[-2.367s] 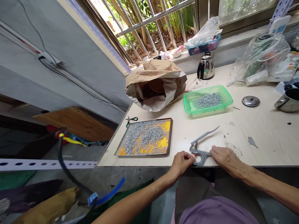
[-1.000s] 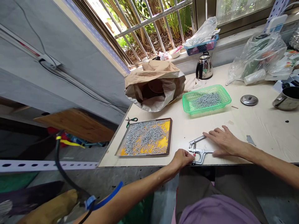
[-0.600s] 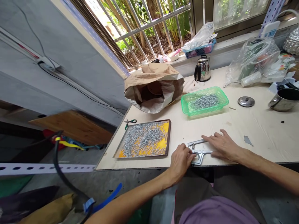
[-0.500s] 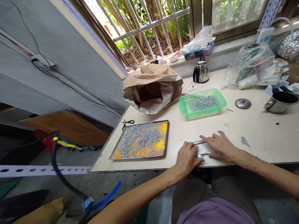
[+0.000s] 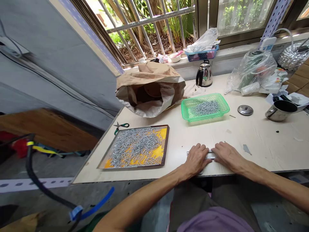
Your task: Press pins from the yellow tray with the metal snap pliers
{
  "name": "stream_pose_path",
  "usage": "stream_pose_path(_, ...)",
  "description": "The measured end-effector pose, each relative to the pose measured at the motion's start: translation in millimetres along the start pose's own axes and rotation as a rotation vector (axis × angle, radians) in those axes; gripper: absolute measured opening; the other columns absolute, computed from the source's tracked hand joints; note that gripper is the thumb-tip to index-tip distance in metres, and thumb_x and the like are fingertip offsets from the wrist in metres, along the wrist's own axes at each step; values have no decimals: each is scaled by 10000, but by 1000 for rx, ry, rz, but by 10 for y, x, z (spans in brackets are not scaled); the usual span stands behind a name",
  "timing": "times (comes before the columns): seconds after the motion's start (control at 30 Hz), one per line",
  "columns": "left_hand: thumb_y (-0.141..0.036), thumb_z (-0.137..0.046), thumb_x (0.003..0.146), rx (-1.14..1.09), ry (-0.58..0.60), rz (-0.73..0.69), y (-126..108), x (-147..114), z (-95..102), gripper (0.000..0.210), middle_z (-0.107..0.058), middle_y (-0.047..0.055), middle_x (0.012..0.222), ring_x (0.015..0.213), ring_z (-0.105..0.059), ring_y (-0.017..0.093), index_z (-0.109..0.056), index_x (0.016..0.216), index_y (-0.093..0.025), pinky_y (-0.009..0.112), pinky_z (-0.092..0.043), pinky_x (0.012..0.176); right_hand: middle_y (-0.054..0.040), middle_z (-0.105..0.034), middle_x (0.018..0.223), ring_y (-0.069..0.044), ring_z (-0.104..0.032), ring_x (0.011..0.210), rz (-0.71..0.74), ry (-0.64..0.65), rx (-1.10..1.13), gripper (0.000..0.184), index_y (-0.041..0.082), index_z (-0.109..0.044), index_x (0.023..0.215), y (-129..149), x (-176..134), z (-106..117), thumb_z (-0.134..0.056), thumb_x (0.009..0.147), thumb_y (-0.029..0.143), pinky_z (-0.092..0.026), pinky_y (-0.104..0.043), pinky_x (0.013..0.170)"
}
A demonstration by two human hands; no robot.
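Note:
My left hand [image 5: 197, 158] is closed over a silvery metal rail [image 5: 210, 155] lying near the table's front edge. From the other side my right hand [image 5: 227, 157] grips the same rail, its fingers curled down over it. A short bright stretch of the metal shows between the hands, and one end pokes out left of my left hand. My fingers cover the rest, so I cannot tell if it is one piece or two fitted together. To the left lies a shallow tray [image 5: 167, 145] with many small metal pins on a yellow bottom.
Beyond my hands stands a green basket [image 5: 184, 114] holding more metal pins. An open paper bag [image 5: 149, 75] sits behind the tray, with scissors [image 5: 120, 125] at its left. A steel kettle [image 5: 205, 74], a round lid [image 5: 245, 110] and a metal pot [image 5: 280, 111] are farther back.
The two separate metal strips between my hands now appear lined up together. My right hand has curled its spread fingers and come closer to my left. The view has shifted slightly.

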State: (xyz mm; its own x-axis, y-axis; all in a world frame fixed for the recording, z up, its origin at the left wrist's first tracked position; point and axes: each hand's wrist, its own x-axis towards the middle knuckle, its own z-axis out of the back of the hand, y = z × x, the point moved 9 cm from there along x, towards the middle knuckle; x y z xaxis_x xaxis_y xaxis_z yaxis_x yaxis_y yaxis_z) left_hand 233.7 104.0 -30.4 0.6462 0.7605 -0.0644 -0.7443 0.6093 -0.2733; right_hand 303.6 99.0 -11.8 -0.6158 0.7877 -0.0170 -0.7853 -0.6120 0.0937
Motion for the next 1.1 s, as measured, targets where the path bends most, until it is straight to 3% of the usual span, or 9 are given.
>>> stream_pose_path(0.17, -340, -538, 893, -26, -2, 25, -1, 25, -14, 183, -577, 56, 863, 901, -523, 219, -584, 832, -173, 336, -427, 748, -18, -566, 728, -168, -514, 694, 44, -93, 24, 185, 198, -549, 724, 39, -14, -11, -476, 862, 99, -383, -299, 669)
stream_pose_path(0.3, -372, -573, 868, -12, -36, 73, 16, 10, 31, 240, -598, 73, 944, 943, -541, 242, -572, 1001, -172, 362, -462, 775, -59, -607, 855, -202, -540, 778, 33, -40, 41, 98, 184, -598, 925, -43, 8, 31, -566, 832, 186, -414, -324, 697)
stream_pose_path(0.43, -343, -592, 857, -1, -185, 113, -51, -132, 27, 457, -548, 163, 1226, 1138, -513, 297, -460, 1238, -128, 436, -450, 917, -139, -598, 1110, -262, -545, 990, 82, 14, 155, 492, 149, -535, 1188, -199, 54, 14, -669, 765, 362, -447, -369, 809)
stream_pose_path(0.57, -241, -505, 904, -3, -300, -14, -363, -310, -96, 418, -446, 179, 1392, 1325, -379, 292, -425, 1293, -114, 445, -364, 1058, -129, -621, 1074, -226, -568, 961, 57, -33, 217, 349, 143, -544, 1207, -364, 154, -31, -468, 903, 296, -447, -351, 840)
stream_pose_path(0.7, -285, -468, 926, -118, -276, -16, -522, -352, -189, 361, -551, 140, 1292, 1248, -476, 262, -470, 1251, -131, 453, -356, 1081, -80, -645, 922, -207, -568, 850, 31, -58, 121, 266, 192, -621, 1089, -372, 326, -10, -431, 902, 196, -437, -339, 768)
stream_pose_path(0.83, -293, -472, 926, -227, -234, 18, -529, -311, -156, 293, -614, 112, 1164, 1178, -525, 235, -518, 1177, -150, 471, -326, 1104, -83, -661, 934, -214, -556, 876, -41, -80, 75, 230, 187, -652, 987, -385, 511, 132, -440, 899, 177, -414, -345, 758)
stream_pose_path(0.93, -297, -478, 921, -268, -253, 12, -510, -297, -117, 295, -609, 119, 1174, 1192, -513, 251, -523, 1176, -156, 499, -327, 1096, -79, -657, 973, -213, -537, 907, 30, -74, 68, 269, 215, -654, 1051, -157, 596, 216, -467, 874, 139, -398, -344, 766)
stream_pose_path(1.1, -334, -526, 893, -315, -325, 3, -505, -366, -201, 376, -628, 134, 1160, 1115, -568, 288, -519, 1214, -140, 447, -474, 953, -55, -623, 1058, -210, -480, 991, 418, 18, 144, 146, 271, -707, 885, 712, 648, 88, -580, 849, 210, -366, -321, 757)
